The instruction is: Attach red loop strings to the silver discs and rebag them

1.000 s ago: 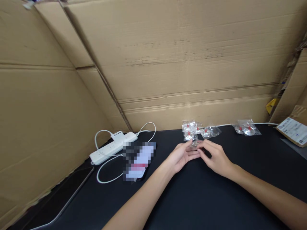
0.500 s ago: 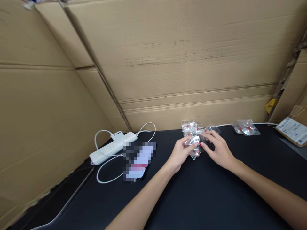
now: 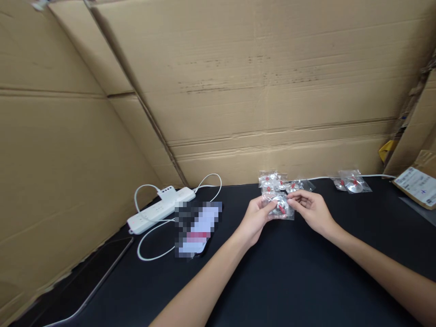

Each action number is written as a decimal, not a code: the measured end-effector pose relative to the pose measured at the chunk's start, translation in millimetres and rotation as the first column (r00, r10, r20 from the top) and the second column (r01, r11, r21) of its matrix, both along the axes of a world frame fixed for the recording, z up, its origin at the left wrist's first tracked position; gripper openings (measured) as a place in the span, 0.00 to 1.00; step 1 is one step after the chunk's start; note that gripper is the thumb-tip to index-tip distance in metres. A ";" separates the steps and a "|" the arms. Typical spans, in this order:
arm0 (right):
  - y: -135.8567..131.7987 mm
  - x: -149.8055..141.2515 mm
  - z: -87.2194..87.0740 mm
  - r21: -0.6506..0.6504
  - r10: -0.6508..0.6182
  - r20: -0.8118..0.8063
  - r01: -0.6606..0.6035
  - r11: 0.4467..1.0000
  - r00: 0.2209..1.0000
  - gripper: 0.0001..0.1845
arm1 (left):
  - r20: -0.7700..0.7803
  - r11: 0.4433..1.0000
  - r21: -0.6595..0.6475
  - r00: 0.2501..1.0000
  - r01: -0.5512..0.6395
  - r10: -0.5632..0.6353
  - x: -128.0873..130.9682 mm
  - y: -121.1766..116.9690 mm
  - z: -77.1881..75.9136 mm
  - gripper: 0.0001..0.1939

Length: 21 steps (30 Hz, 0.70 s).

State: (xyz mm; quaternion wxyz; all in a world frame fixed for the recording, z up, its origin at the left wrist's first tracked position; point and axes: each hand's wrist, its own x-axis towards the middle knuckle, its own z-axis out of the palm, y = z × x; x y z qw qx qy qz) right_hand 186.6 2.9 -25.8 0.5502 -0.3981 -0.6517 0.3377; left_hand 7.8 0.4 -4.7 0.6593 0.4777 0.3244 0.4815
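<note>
A small clear plastic bag with a round silvery piece and a red part inside is held above the black table. My left hand grips its left side, thumb on top and fingers underneath. At the bag's upper right edge, my right hand is closed in a pinch, thumb against fingertips. Just beyond my hands lie similar bags with red and silvery pieces, partly overlapping. Another such bag sits right behind my right fingers.
Two more bags lie farther right near the cardboard wall. A labelled package rests at the right edge. On the left are a white power strip with cables, a blurred-out phone and a dark flat panel.
The bag has turned from crumpled and tilted to flatter and spread out, its face now showing. My right fingers have moved from spread around it to a pinch at its upper right edge.
</note>
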 end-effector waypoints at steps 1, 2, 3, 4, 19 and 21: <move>0.4 -0.1 0.3 -0.021 0.009 -0.019 -0.010 1.000 1.000 0.09 | -0.003 1.000 -0.014 1.000 -0.008 0.008 0.0 -0.1 -0.2 0.12; 0.7 -0.1 0.5 -0.038 0.015 -0.032 -0.016 0.999 0.999 0.09 | -0.003 1.000 -0.026 1.000 -0.013 0.013 0.1 -0.1 -0.6 0.12; 0.9 -0.3 0.6 -0.051 0.020 -0.038 -0.022 0.998 0.999 0.09 | -0.001 0.999 -0.037 1.000 -0.012 0.012 0.0 0.1 -1.1 0.12; 1.0 -0.6 0.7 -0.061 0.027 -0.042 -0.029 0.998 0.999 0.09 | 0.003 0.999 -0.046 1.000 -0.002 0.002 -0.1 0.4 -1.5 0.11; 3.0 6.7 7.6 -0.035 0.088 0.063 -0.086 0.996 0.994 0.08 | -0.092 1.000 -0.004 0.995 -0.027 0.026 -3.6 0.3 3.9 0.15; 3.6 7.5 7.9 -0.035 0.094 0.044 -0.093 0.995 0.995 0.08 | -0.109 0.999 0.004 0.993 -0.035 0.035 -3.8 0.9 3.9 0.14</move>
